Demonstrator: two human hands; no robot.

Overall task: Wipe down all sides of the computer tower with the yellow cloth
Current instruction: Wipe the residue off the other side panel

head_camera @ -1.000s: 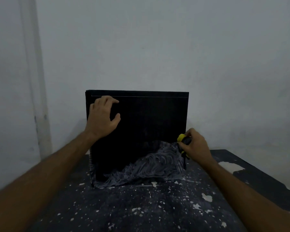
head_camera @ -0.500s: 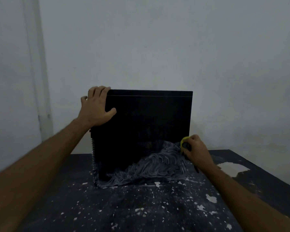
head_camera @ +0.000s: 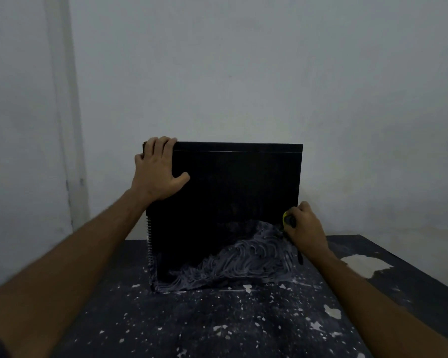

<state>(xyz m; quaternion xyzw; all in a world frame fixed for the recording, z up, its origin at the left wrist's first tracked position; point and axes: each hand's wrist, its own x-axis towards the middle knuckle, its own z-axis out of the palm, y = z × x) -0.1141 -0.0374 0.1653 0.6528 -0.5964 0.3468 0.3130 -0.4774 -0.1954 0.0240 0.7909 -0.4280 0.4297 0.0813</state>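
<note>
A black computer tower (head_camera: pixel 233 192) stands upright on a dark table, its broad side panel facing me. Grey smeared streaks cover the lower right of that panel. My left hand (head_camera: pixel 157 169) holds the tower's top left corner, fingers hooked over the top edge and thumb spread on the panel. My right hand (head_camera: pixel 304 226) grips a bunched yellow cloth (head_camera: pixel 285 217) against the panel's right edge, low down. Only a small bit of the cloth shows between my fingers.
The dark table (head_camera: pixel 217 324) is speckled with white paint flecks and has a bare chipped patch (head_camera: pixel 365 264) at the right. A grey wall stands close behind the tower, with a pale vertical strip (head_camera: pixel 62 112) at the left.
My left hand slid from the upper left of the panel up to the top left corner. My right hand with the cloth stayed by the right edge, shifting only slightly.
</note>
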